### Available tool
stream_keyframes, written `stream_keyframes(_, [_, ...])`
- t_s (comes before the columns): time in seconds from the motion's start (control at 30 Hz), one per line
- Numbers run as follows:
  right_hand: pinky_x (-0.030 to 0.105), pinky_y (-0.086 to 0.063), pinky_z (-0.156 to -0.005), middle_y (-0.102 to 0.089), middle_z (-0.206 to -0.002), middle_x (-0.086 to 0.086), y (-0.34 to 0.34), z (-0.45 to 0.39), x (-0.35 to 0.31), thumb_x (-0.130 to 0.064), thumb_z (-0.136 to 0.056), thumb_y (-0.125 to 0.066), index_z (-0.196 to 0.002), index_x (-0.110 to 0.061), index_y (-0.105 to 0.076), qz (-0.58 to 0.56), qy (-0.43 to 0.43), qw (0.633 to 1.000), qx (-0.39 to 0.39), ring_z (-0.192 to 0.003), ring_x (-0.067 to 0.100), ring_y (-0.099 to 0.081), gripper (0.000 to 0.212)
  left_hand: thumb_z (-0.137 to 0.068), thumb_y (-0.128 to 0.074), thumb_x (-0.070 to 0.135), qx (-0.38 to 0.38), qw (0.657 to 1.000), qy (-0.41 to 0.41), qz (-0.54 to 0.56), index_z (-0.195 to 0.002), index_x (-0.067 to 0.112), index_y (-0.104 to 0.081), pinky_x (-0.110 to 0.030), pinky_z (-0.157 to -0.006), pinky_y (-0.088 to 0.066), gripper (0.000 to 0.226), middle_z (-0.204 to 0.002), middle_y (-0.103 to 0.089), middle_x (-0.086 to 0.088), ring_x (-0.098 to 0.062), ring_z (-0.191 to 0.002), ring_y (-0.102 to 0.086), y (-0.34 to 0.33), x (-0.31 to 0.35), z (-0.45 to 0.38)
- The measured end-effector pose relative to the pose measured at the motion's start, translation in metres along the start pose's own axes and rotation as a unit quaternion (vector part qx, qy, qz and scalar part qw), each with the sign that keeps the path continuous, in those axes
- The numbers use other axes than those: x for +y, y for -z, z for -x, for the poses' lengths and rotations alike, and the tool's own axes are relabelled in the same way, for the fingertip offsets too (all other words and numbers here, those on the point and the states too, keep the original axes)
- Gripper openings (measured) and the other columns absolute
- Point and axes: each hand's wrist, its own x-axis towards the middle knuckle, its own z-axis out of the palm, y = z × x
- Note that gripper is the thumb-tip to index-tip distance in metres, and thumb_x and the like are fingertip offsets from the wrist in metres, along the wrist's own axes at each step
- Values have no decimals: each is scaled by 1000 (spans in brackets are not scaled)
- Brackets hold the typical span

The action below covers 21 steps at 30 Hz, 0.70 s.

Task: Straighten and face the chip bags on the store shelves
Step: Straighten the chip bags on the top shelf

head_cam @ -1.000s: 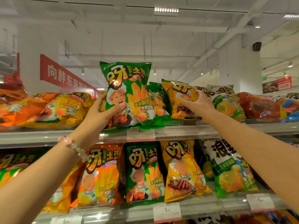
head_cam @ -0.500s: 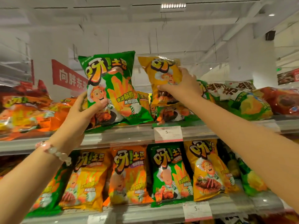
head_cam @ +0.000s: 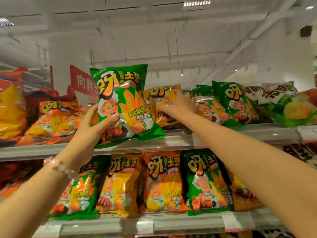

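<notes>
The top shelf [head_cam: 154, 146] is carrying a slumped, leaning row of chip bags, and the lower shelf [head_cam: 171, 222] is showing a neater, upright row to copy. Near the middle of the top shelf's front edge, the left hand [head_cam: 96, 124] is gripping the green chip bag [head_cam: 125, 103] by its lower left side, thumb curled across the face, and holding it upright with its bottom edge at the shelf lip. Just to its right, the right hand [head_cam: 178, 103] is lying on the yellow chip bag [head_cam: 163, 100], fingers curled over its top edge, which is leaning back behind the green one. To do this well, the person is probably best setting the yellow bag upright beside the green one, fronts flush with the edge, without crushing either, while steadying the green bag so it is not toppling.
</notes>
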Motion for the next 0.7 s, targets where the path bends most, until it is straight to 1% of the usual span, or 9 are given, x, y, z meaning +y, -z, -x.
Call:
stream_keyframes(0.07, [56,-25,-108,-29,-149,17,-10,5,-3,-75,-60,-65,-143,-29,-30,36,2,999,12,-133,41,-33,101,-67,-74,43,-5,1000,3,7,-112,45,-58,-19,-74,-51,48,-112,-70,13,-7,-100,-67,4,-3,1])
stream_keyframes(0.17, [54,-22,-108,-32,-147,17,-21,9,-8,-75,-65,-61,-142,-27,-31,62,-7,998,11,-132,40,-34,96,-68,-73,41,-10,1000,6,12,-122,39,-55,-16,-73,-51,57,-113,-69,14,-4,-101,-66,7,-7,4])
stream_keyframes(0.3, [53,-26,-105,-28,-148,18,-26,11,-15,-76,-74,-50,-144,-21,-27,59,-54,995,-56,-132,43,-31,92,-71,-73,37,-23,999,15,20,-124,38,-53,-24,-81,-49,56,-113,-69,14,-6,-102,-66,5,-12,10])
stream_keyframes(0.37, [53,-25,-107,-26,-149,19,-26,12,-16,-73,-81,-43,-145,-21,-24,61,-58,994,-73,-132,44,-29,85,-70,-72,37,-27,999,18,25,-118,41,-55,-22,-78,-49,51,-110,-70,15,-6,-101,-67,3,-14,12])
stream_keyframes(0.43, [53,-24,-108,-26,-149,19,-23,12,-13,-69,-87,-34,-146,-23,-23,42,-51,994,-91,-133,44,-29,76,-69,-72,37,-33,999,20,28,-119,39,-55,-19,-73,-52,53,-108,-71,14,-7,-98,-68,0,-14,13])
stream_keyframes(0.5, [51,-27,-111,-27,-150,20,-15,11,-6,-63,-92,-30,-147,-21,-24,-30,-44,993,-107,-133,42,-32,70,-69,-73,37,-38,998,20,34,-123,36,-54,-17,-69,-53,58,-109,-71,13,-8,-98,-68,-4,-14,13])
stream_keyframes(0.53, [49,-29,-111,-30,-150,19,-9,11,-4,-60,-94,-30,-148,-19,-26,-89,-42,990,-104,-133,40,-34,67,-68,-74,38,-40,998,19,38,-125,35,-53,-18,-71,-53,60,-109,-70,13,-8,-99,-68,-6,-14,12])
stream_keyframes(0.63, [43,-29,-111,-35,-150,11,14,20,1,-52,-97,-33,-146,-15,-30,-243,-31,969,-37,-136,31,-34,62,-62,-80,45,-44,998,18,44,-125,38,-53,-29,-85,-50,69,-114,-69,12,-11,-105,-66,-16,-16,8])
stream_keyframes(0.7, [44,-31,-110,-35,-151,7,32,32,3,-52,-96,-35,-146,-17,-31,-305,-16,952,-26,-136,27,-35,61,-58,-84,48,-51,997,22,49,-119,43,-55,-32,-88,-49,67,-114,-69,12,-11,-105,-66,-26,-16,7])
